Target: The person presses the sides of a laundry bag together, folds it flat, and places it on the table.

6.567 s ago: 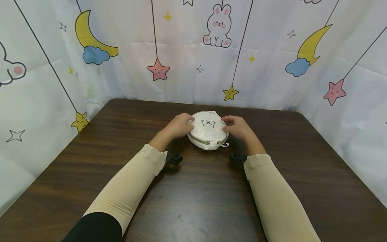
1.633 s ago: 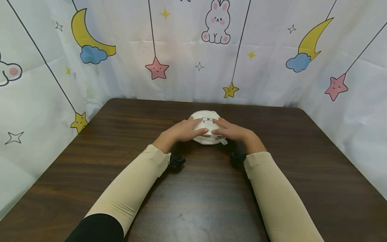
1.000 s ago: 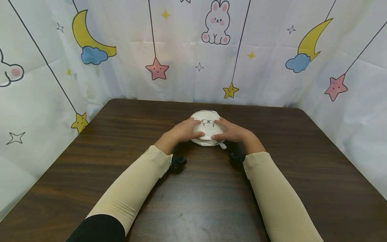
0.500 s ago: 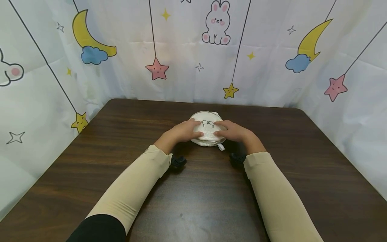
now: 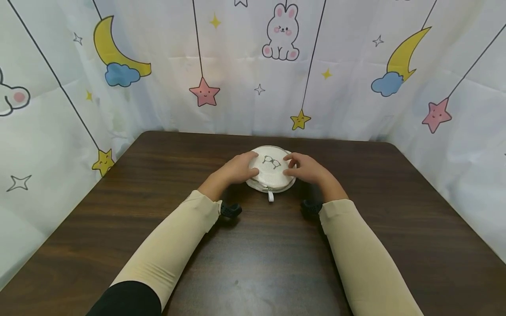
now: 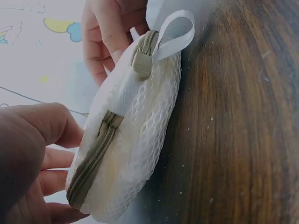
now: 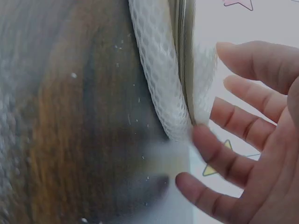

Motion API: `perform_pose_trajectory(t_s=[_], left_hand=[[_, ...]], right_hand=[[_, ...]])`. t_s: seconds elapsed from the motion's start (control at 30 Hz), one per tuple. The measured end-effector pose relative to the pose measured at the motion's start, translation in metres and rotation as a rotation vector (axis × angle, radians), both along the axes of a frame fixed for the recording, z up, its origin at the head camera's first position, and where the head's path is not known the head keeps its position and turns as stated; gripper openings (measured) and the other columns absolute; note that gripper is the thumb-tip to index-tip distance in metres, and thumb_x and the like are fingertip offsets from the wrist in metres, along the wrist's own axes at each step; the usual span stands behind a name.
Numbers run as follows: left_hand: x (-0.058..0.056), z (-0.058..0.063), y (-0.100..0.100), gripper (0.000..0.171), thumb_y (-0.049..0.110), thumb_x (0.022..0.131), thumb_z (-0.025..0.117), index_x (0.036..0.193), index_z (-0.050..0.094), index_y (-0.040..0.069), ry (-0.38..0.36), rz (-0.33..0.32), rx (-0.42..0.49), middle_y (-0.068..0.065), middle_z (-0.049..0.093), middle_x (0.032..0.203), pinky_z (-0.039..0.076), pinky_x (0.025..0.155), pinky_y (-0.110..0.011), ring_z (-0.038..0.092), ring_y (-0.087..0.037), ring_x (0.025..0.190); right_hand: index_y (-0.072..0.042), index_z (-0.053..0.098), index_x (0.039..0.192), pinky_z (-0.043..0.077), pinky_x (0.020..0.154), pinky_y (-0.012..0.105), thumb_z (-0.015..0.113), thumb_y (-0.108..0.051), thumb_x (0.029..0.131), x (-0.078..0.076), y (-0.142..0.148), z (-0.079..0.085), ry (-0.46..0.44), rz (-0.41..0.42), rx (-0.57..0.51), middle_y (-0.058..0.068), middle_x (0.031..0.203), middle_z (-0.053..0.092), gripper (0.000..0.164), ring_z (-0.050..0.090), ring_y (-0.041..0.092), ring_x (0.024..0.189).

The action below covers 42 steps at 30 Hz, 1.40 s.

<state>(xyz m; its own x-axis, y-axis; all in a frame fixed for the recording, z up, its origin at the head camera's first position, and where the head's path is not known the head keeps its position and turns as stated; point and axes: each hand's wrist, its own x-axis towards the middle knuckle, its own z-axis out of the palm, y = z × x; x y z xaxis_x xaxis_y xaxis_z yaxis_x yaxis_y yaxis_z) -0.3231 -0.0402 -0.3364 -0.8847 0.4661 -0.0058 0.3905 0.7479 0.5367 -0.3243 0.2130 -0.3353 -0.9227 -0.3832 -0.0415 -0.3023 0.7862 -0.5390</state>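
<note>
A round white mesh laundry bag [image 5: 272,177] lies flat near the table's far side, a glasses-like outline printed on its lid. Its olive zip [image 6: 93,161] runs round the side, and a white ribbon loop [image 5: 270,196] points toward the front. My left hand [image 5: 229,172] holds the left edge, thumb near the zip and fingers around the far side in the left wrist view. At the right edge is my right hand [image 5: 310,169], fingers spread and loosely bent; in the right wrist view one fingertip [image 7: 203,133] meets the bag's rim beside the zip.
A dark wood table [image 5: 253,245] stretches under both arms. Behind it hangs a white curtain [image 5: 241,57] printed with moons, stars and a rabbit. Black wrist devices sit under both wrists, the left one [image 5: 230,210] close over the tabletop.
The bag has turned, its ribbon loop swinging from front right to front centre. It looks flatter than several seconds ago. My right fingers have lifted from the lid toward the right rim.
</note>
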Motion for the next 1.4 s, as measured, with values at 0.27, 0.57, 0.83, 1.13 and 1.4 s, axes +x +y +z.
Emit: perform_pose_trajectory(t_s=[0.27,0.57,0.83,1.13,1.4], left_hand=[[-0.0016,-0.0054,0.0021,0.094,0.061,0.091,0.057,0.158,0.019,0.007,-0.031,-0.028,-0.081,-0.013,0.012,0.165,0.016,0.119,-0.057,0.003,-0.032,0.153],[-0.0012,-0.0050,0.0045,0.095,0.059,0.093,0.055,0.158,0.012,0.003,-0.028,-0.011,-0.166,-0.017,0.003,0.165,0.015,0.119,-0.057,-0.002,-0.031,0.153],[0.0003,-0.0034,0.0045,0.091,0.057,0.098,0.048,0.157,0.009,0.000,-0.079,-0.026,-0.212,-0.020,0.001,0.165,0.013,0.121,-0.053,-0.002,-0.032,0.153],[-0.0009,-0.0041,0.0018,0.092,0.056,0.099,0.047,0.157,0.004,-0.001,-0.119,-0.057,-0.230,-0.020,0.000,0.165,0.012,0.122,-0.048,-0.003,-0.032,0.153],[0.0005,-0.0017,0.0017,0.091,0.054,0.096,0.054,0.159,0.008,0.006,-0.145,-0.008,-0.204,-0.015,0.001,0.166,0.010,0.118,-0.061,-0.003,-0.029,0.153]], right_hand=[[-0.009,0.026,0.157,0.019,0.118,0.058,0.071,-0.032,0.089,-0.0009,-0.0005,-0.0053,-0.045,0.031,-0.010,0.014,0.166,0.008,0.085,0.010,0.037,0.152],[-0.009,0.018,0.158,0.017,0.118,0.058,0.066,-0.053,0.088,0.0032,-0.0026,-0.0032,-0.126,0.076,0.039,0.013,0.166,0.009,0.096,0.009,0.038,0.151],[-0.015,0.019,0.159,0.020,0.118,0.057,0.063,-0.052,0.091,0.0026,-0.0015,-0.0062,-0.142,0.050,0.094,0.008,0.166,0.013,0.089,0.011,0.037,0.151],[-0.014,0.021,0.158,0.022,0.117,0.056,0.064,-0.050,0.091,0.0011,-0.0015,-0.0071,-0.148,0.051,0.093,0.011,0.164,0.018,0.087,0.017,0.036,0.150],[-0.003,0.041,0.148,0.022,0.117,0.056,0.068,-0.037,0.091,-0.0011,-0.0070,-0.0064,-0.096,0.019,0.061,0.018,0.162,0.021,0.072,0.017,0.038,0.150]])
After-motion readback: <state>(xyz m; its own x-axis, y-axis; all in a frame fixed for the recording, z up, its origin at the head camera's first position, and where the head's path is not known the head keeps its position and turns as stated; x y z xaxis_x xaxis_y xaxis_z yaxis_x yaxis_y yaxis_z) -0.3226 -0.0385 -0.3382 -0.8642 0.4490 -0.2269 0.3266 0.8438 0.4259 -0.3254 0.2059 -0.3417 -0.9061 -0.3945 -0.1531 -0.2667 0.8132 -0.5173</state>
